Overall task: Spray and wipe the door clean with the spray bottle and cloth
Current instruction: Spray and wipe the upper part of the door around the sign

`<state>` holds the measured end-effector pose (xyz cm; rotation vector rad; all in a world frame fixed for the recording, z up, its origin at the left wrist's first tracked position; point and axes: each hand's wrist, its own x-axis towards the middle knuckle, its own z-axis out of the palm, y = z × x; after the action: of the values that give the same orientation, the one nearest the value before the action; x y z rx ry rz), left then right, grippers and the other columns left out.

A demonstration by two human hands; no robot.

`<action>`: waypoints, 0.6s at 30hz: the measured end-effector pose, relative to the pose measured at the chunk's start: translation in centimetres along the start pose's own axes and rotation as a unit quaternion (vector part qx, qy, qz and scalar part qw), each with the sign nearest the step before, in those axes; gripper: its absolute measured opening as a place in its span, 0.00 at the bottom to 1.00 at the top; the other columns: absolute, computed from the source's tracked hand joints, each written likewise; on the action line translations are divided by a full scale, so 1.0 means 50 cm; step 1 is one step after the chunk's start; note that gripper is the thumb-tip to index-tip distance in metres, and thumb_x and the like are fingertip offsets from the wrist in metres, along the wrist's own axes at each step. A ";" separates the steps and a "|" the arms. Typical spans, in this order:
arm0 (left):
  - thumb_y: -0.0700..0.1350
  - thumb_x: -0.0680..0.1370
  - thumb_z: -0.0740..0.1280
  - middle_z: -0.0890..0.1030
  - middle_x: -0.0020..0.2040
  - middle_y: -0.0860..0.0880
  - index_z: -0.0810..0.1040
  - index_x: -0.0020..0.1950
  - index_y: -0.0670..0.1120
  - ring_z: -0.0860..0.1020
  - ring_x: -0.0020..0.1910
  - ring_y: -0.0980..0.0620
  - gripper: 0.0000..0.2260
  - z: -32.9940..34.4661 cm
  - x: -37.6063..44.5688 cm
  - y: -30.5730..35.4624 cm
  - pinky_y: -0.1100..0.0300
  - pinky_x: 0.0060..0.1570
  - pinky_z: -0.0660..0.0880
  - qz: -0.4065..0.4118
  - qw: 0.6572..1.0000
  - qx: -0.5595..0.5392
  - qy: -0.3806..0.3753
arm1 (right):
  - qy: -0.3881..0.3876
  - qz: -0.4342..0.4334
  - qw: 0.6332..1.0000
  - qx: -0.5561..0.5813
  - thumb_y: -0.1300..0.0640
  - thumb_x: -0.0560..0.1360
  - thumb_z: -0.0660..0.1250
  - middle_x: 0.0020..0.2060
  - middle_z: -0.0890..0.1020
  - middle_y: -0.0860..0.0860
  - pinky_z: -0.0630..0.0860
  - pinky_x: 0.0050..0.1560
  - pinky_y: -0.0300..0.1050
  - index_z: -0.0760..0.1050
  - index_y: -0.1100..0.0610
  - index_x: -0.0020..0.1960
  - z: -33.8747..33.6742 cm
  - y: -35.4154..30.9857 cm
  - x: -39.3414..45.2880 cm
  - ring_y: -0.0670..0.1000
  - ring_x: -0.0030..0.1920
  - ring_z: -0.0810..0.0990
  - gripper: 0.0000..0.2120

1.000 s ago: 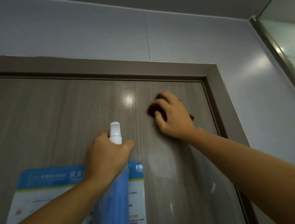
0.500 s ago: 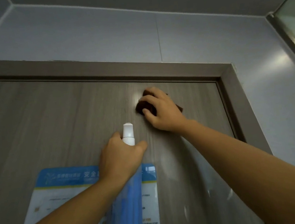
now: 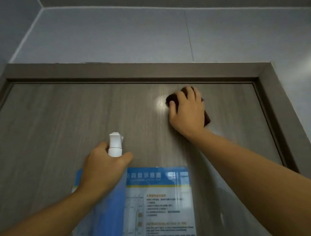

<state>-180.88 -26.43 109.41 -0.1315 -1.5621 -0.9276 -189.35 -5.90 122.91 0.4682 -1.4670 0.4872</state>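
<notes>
**Cloth up top, bottle on standby**

The cloth (image 3: 172, 99), dark brown, sat high on the door (image 3: 57, 126), just under the top rail of the frame (image 3: 146, 69) and right of centre. The right hand (image 3: 187, 111) lay over it, fingers spread and curled round its upper edge, palm pressing it flat to the panel. Only bits showed: a lobe by the fingertips and a strip w/ a corner past the heel of the hand. Looked soft and light, bunching under the fingers, so prob. best held as it was, flat palm on top, fingers hooking the leading edge so it couldn't roll. The door surface was a smooth wood-grain laminate w/ a bright glare spot just left of the cloth; likely slick, esp. if wet, so the cloth should glide but might skid out w/o steady pressure.

Lower and to the left, the left hand (image 3: 106, 165) gripped the spray bottle (image 3: 114, 146) round the neck, thumb wrapped across the front. White nozzle head stood above the fist, pointing toward the door; the translucent blue body hung below, blurred. Rigid plastic, weight depends on fill, can't tell how full. Neck grip looked sound for one-handed triggering.

Behind the bottle, a blue-and-white notice (image 3: 162, 202) was stuck to the door. Paper or film, can't tell which; worth keeping spray off it. Pale blue-grey wall (image 3: 143, 34) above the frame.
</notes>
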 end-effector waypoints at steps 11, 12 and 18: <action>0.51 0.65 0.72 0.79 0.36 0.44 0.79 0.47 0.39 0.77 0.37 0.47 0.17 -0.065 0.007 -0.033 0.50 0.38 0.74 -0.034 0.989 -0.131 -0.066 | -0.124 -0.239 0.963 0.025 0.46 0.80 0.65 0.78 0.67 0.52 0.64 0.77 0.60 0.76 0.51 0.70 -0.064 0.101 -0.167 0.54 0.81 0.60 0.20; 0.50 0.66 0.72 0.79 0.38 0.40 0.79 0.48 0.38 0.79 0.39 0.41 0.18 -0.073 0.010 -0.037 0.43 0.41 0.77 -0.037 0.984 -0.153 -0.079 | -0.093 -0.185 0.978 0.028 0.48 0.80 0.66 0.77 0.68 0.54 0.65 0.76 0.62 0.76 0.53 0.70 -0.064 0.100 -0.163 0.56 0.80 0.61 0.20; 0.47 0.67 0.73 0.81 0.41 0.38 0.80 0.50 0.36 0.80 0.41 0.39 0.17 -0.088 0.028 -0.066 0.31 0.49 0.79 -0.055 0.964 -0.225 -0.129 | 0.005 0.108 0.994 -0.009 0.48 0.84 0.60 0.79 0.62 0.58 0.56 0.79 0.63 0.71 0.56 0.71 -0.009 -0.020 -0.110 0.62 0.81 0.54 0.19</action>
<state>-179.64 -31.93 108.73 -0.5084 -1.5819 -1.3899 -188.64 -6.57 117.38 0.2922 -1.5189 0.6466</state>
